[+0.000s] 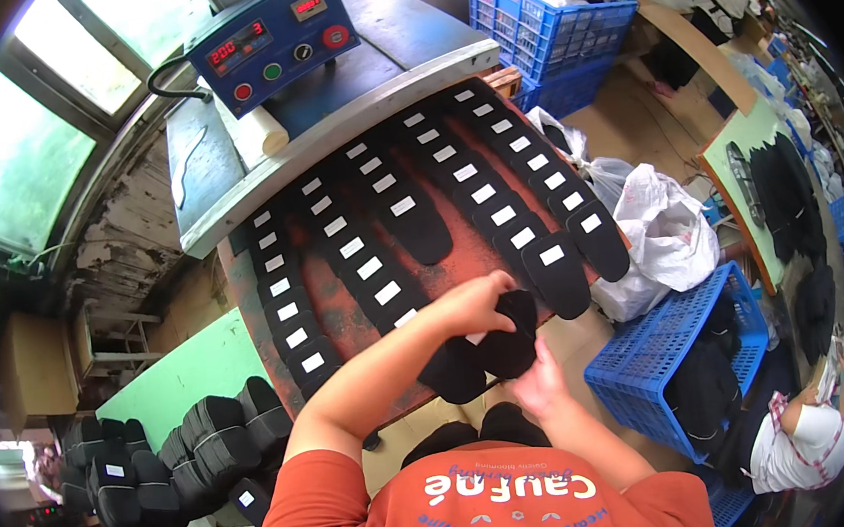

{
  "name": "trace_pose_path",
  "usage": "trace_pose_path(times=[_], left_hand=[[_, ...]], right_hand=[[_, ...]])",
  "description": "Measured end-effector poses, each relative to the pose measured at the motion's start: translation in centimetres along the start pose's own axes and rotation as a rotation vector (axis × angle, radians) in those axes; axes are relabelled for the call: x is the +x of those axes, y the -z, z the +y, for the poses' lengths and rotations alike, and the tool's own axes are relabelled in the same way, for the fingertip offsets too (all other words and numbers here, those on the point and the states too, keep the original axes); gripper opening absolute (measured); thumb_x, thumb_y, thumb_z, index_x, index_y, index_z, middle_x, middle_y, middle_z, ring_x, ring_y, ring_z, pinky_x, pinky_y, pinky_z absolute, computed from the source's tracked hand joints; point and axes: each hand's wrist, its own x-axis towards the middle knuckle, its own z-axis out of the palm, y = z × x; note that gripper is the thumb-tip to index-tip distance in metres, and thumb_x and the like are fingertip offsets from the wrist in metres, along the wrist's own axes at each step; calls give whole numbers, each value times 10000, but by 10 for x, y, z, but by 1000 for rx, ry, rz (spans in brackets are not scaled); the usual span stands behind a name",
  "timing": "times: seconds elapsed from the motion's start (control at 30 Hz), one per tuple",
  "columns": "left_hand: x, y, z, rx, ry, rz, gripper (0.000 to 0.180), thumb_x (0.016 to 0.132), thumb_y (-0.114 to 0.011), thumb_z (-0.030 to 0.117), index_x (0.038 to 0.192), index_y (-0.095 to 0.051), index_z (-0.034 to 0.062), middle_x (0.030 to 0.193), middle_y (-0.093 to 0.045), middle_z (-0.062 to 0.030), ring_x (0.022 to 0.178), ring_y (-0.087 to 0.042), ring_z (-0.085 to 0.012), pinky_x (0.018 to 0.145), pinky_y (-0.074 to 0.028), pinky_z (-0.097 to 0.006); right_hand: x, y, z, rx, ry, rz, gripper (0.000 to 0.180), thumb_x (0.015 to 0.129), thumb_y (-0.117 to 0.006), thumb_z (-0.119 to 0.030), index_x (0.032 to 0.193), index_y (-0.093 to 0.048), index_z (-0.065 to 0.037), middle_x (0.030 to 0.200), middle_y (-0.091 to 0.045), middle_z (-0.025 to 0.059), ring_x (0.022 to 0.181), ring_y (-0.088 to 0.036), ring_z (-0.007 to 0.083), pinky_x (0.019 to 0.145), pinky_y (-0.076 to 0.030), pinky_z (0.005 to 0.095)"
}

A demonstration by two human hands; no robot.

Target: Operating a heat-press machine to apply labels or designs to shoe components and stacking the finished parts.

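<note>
Black rounded fabric pieces, each with a white label, lie overlapping in several rows on a worn reddish table (331,317). At the near edge, my left hand (476,307) is closed over the top of one dark fabric piece (516,348). My right hand (541,382) is at that piece's lower right edge, its fingers partly hidden against it. Just left of the held piece lies another black piece (455,376) at the table edge. A labelled piece (556,277) lies to the right of my left hand.
Beyond the table stands a blue machine control box (274,41) with lit displays and buttons. Blue crates (547,27) hold bagged goods at the back. White plastic bags (655,233) and a tilted blue basket (632,371) are right. Bundled black pieces (221,432) lie left. Another person (799,441) is lower right.
</note>
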Motion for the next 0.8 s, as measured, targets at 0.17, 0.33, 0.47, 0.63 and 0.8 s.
trace_pose_path(times=[0.17, 0.33, 0.47, 0.63, 0.8], left_hand=[[-16, 33, 41, -217, -15, -120, 467, 708, -734, 164, 1099, -535, 4, 966, -633, -155, 949, -605, -247, 825, -460, -319], [2, 79, -99, -459, -242, 393, 398, 842, -589, 294, 1119, -551, 10, 1035, -605, -124, 982, -583, -237, 866, -455, -346], [1, 167, -128, 336, 990, 1017, 592, 758, -658, 432, 1066, -549, -62, 1030, -597, -244, 1022, -577, -347, 854, -472, -420], [-25, 180, -177, -200, 784, 884, 290, 736, -703, 219, 851, -577, -16, 824, -609, -121, 756, -603, -218, 567, -472, -343], [-95, 141, -143, -850, 623, 499, 228, 800, -607, 155, 988, -628, 27, 854, -627, -72, 704, -576, -148, 558, -444, -278]], right_hand=[[-43, -31, -43, -1099, 698, -30, 742, 747, -723, -154, 1325, -290, 20, 1291, -418, 148, 1194, -417, 195, 1015, -333, 358], [-22, -92, -38, -791, 89, -256, 445, 716, -725, -47, 1108, -527, 29, 987, -633, 81, 897, -604, 149, 811, -496, 294], [14, -67, 18, -1814, 763, -370, 542, 639, -773, -136, 1113, -534, -24, 1264, -388, 207, 995, -538, 344, 891, -437, 415], [53, -95, 39, -1440, 557, -282, 662, 575, -804, -144, 1145, -485, -36, 1005, -539, 176, 1043, -506, 371, 909, -418, 426], [106, -121, 33, -1317, 756, -540, 569, 522, -818, -61, 1025, -552, -69, 1273, -381, 136, 1189, -393, 306, 987, -356, 376]])
